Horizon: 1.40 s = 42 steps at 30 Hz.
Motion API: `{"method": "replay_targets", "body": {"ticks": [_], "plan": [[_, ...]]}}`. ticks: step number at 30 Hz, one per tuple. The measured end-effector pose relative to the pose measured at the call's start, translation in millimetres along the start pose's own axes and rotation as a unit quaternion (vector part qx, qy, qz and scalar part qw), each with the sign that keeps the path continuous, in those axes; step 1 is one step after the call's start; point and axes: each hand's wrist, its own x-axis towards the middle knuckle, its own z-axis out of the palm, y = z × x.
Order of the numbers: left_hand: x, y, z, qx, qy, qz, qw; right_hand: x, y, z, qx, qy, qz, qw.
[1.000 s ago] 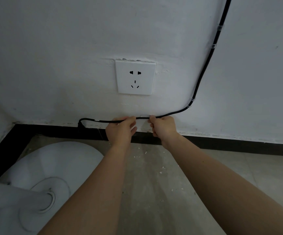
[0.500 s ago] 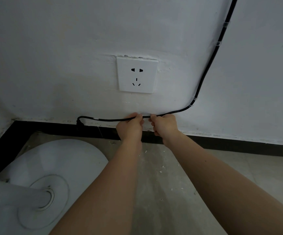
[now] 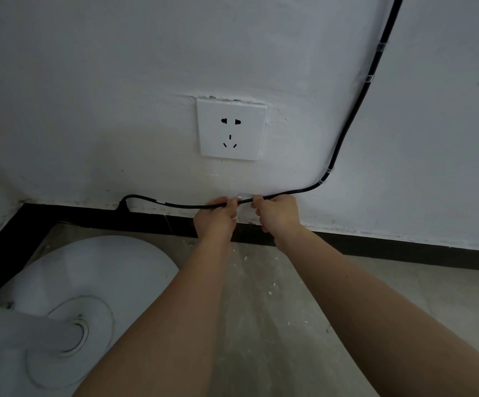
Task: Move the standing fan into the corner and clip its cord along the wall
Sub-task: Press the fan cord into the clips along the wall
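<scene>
Low on a white wall [image 3: 89, 81], beneath a socket [image 3: 231, 128], the left hand [image 3: 216, 217] and right hand [image 3: 278, 213] pinch the black cord [image 3: 181, 205] with curled fingers [image 3: 257, 200] beside a clear clip [image 3: 242, 195], the fan base [image 3: 95, 270] standing near left.

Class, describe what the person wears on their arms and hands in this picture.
Nothing shows. The left hand and right hand are gloveless, with no rings visible. The left forearm and right forearm are bare to the picture's edge, without sleeves; neither wrist carries a watch or band.
</scene>
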Motion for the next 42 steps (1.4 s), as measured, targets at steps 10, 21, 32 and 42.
{"method": "replay_targets", "body": {"ticks": [10,21,32,42], "plan": [[3.2,6.5,3.9,-0.003,0.001,-0.028,1.0,-2.1,-1.8,-1.4,0.004,-0.01,-0.005,1.0],[-1.9,7.4,7.6,0.099,0.066,0.105,0.987,-4.3,1.0,-2.5,-0.02,-0.001,-0.017,1.0],[-1.3,6.4,11.7,0.126,0.093,0.117,0.981,-9.9,2.6,-14.4,0.031,0.037,-0.021,0.999],[2.5,10.2,4.1,0.162,0.056,0.111,0.979,-17.0,-3.1,-23.7,-0.066,-0.032,-0.044,0.996]]}}
